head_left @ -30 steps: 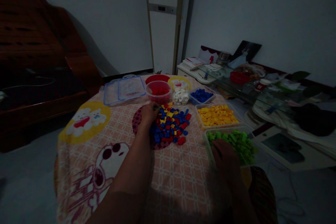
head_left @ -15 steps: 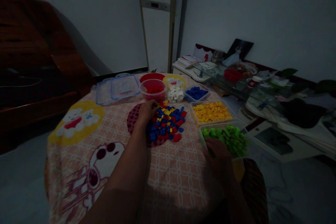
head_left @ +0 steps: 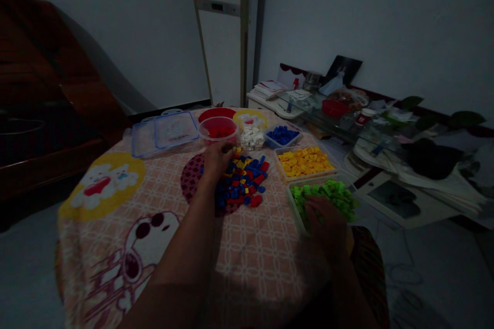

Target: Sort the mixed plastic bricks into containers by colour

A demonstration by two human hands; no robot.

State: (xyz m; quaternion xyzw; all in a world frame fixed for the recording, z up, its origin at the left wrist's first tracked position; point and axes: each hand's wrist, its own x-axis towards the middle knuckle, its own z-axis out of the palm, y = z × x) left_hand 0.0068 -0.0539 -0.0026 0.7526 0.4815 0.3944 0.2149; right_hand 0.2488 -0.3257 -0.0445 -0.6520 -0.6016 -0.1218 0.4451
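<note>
My left hand (head_left: 216,160) reaches to the far left side of a mixed pile of red, blue and yellow toy bricks (head_left: 247,177). Its fingers are pinched together, with a small yellowish-green bit at the tips; the dim light hides what exactly it is. My right hand (head_left: 328,221) is over the near left part of a clear box (head_left: 291,208) full of green bricks (head_left: 334,193). Its fingers reach out, apart, over the bricks, and nothing shows in them. Part of the box's near wall is hidden behind this hand.
Yellow bricks (head_left: 304,162), blue bricks (head_left: 283,135) and white bricks (head_left: 252,138) fill containers along the table's right and far sides. A round tub (head_left: 218,136) holds red bricks. Blue-edged clear lids (head_left: 165,133) lie at far left. A cluttered glass shelf (head_left: 324,108) stands beyond.
The view has shifted a little to the right. My right hand has moved from the green box's near left edge further in over the green bricks. My left hand has stayed by the pile.
</note>
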